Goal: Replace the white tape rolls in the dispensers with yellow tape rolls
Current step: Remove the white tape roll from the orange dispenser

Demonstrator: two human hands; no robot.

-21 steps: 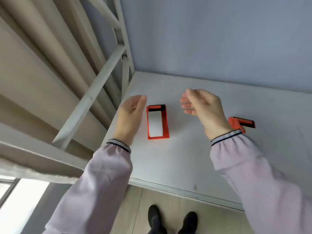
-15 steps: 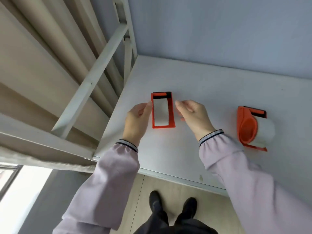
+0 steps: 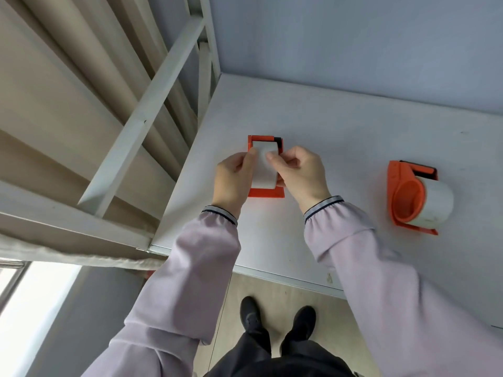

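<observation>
From the head view, the left hand [image 3: 234, 176] and right hand [image 3: 300, 172] pinch the light, stiff, slick white tape roll [image 3: 263, 165] by its sides inside the flat orange plastic dispenser [image 3: 266, 192] on the pale grey tabletop [image 3: 340, 126], while a 2nd orange dispenser [image 3: 408, 197] lies well apart.

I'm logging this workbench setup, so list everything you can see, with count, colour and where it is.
tape dispensers: 2, orange; one at the table's left part between the hands, one lying on its side to the right.
white tape rolls: 2, white; one in the left dispenser, one in the right dispenser.
table: 1, pale grey, against the wall.
wall: 1, blue-grey, behind the table.
metal frame: 1, white, left of the table.
floor: light wood, below the table edge.
yellow tape rolls: none in view.
shoes: 2, black, on the floor.
sleeves: 2, pale lilac.
hands: left hand and right hand, both gripping the left roll.
</observation>
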